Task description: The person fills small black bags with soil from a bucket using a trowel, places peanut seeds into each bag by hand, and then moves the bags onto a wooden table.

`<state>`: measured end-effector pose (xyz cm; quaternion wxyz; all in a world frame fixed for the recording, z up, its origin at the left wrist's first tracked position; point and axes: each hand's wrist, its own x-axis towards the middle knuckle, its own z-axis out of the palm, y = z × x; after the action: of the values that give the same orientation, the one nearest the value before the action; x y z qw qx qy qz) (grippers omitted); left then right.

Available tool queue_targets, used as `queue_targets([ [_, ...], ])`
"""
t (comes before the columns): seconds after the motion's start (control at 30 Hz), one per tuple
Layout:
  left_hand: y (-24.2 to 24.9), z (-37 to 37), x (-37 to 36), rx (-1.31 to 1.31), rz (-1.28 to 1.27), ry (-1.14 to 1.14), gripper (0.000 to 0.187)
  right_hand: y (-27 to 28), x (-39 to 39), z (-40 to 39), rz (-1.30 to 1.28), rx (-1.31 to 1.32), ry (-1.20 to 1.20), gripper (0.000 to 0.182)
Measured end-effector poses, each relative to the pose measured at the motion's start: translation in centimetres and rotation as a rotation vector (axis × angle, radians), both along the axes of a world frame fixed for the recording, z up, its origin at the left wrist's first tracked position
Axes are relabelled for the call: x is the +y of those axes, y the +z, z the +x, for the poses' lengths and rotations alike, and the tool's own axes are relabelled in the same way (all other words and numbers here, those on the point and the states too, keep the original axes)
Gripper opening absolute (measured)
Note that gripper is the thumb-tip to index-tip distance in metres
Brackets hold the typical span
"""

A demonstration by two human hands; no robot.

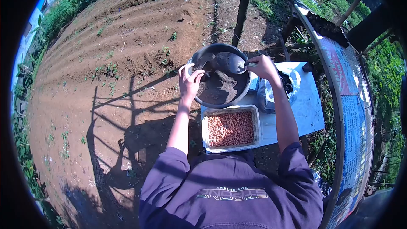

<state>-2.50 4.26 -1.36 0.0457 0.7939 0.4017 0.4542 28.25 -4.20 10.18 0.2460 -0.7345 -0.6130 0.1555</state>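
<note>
Right now, the dark soil [218, 95] is lying heaped inside a round black basin [212, 49], a dark rounded object [228, 62] resting among it. The right hand [262, 67] is closing thumb and finger by that object's end; whether it's gripping it, I can't tell. Over the opposite rim, the left hand [190, 81] is curling its fingers, its grip unclear too. Nearer the body, a basket [257, 127] is holding reddish-brown beans [229, 129], and a plastic bag [266, 99] is sitting close by on the pale table [311, 104].
</note>
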Motion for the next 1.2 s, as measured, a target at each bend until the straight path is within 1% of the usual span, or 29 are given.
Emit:
queue_targets([
  [0.03,0.1,0.1,0.1,0.001,0.006,0.005,0.016,1.5,-0.2,-0.3,-0.068,0.046,-0.020,0.034],
  [0.07,0.2,0.2,0.1,0.003,0.011,0.009,0.016,1.9,-0.3,-0.1,-0.067,0.075,-0.008,0.034],
  [0.13,0.2,0.1,0.5,0.012,0.014,0.005,0.016,3.6,-0.5,-0.3,-0.080,0.006,0.011,0.035],
  [0.23,0.5,-0.1,0.6,0.022,0.017,-0.005,0.016,5.4,-0.3,-0.2,-0.182,0.002,0.058,0.037],
  [0.37,1.2,0.0,0.4,0.035,0.003,0.008,0.020,6.2,0.2,-0.1,-0.220,-0.018,0.152,0.038],
  [0.47,0.6,-0.4,0.8,0.070,0.015,0.007,0.023,6.6,0.5,-0.3,-0.249,-0.005,0.219,0.038],
  [0.53,0.3,-0.5,1.2,0.078,0.036,0.002,0.022,7.2,0.7,-0.8,-0.282,0.001,0.241,0.038],
  [0.73,0.1,-0.9,1.9,0.072,0.071,-0.020,0.019,7.9,2.2,-1.9,-0.339,-0.056,0.267,0.040],
  [0.87,0.6,-0.8,1.5,0.078,0.054,-0.035,0.019,8.6,3.3,-2.7,-0.366,-0.088,0.284,0.037],
  [1.1,1.0,-0.5,1.1,0.044,0.005,-0.021,0.020,12.0,4.6,-5.6,-0.498,-0.171,0.291,0.033],
  [1.2,1.2,-0.4,0.7,0.028,-0.011,-0.021,0.019,12.4,5.3,-6.5,-0.526,-0.222,0.306,0.033],
])
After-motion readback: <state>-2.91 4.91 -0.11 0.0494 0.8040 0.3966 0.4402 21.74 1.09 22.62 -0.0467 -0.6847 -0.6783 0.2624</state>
